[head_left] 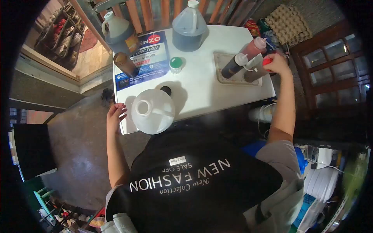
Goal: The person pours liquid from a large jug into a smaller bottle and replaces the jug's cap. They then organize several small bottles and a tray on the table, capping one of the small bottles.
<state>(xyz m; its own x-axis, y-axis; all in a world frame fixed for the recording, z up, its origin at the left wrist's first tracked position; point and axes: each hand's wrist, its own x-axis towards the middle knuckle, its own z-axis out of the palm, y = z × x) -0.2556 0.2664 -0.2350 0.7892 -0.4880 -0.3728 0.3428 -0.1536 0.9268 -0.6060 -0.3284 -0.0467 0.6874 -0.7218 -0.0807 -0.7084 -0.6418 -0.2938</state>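
Note:
My right hand [276, 63] reaches to the table's right edge and is closed on a squeeze bottle with a red cap [259, 70], standing on a shallow tray [225, 75]. Two other squeeze bottles share that tray, a dark one [234, 66] and a red one [254, 47]. My left hand [115, 116] rests open by the white table's [202, 93] near left corner, holding nothing. Just right of it stands an empty clear jug [152, 111] with its mouth uncapped.
Two jugs of dark liquid [189, 26] [117, 33] stand at the far edge. A brown bottle [126, 64], a green-lidded jar [176, 64], a small black cap [166, 90] and a blue poster [145, 58] lie on the table. Egg trays [288, 23] sit beyond; stacked plates [324, 182] lie right.

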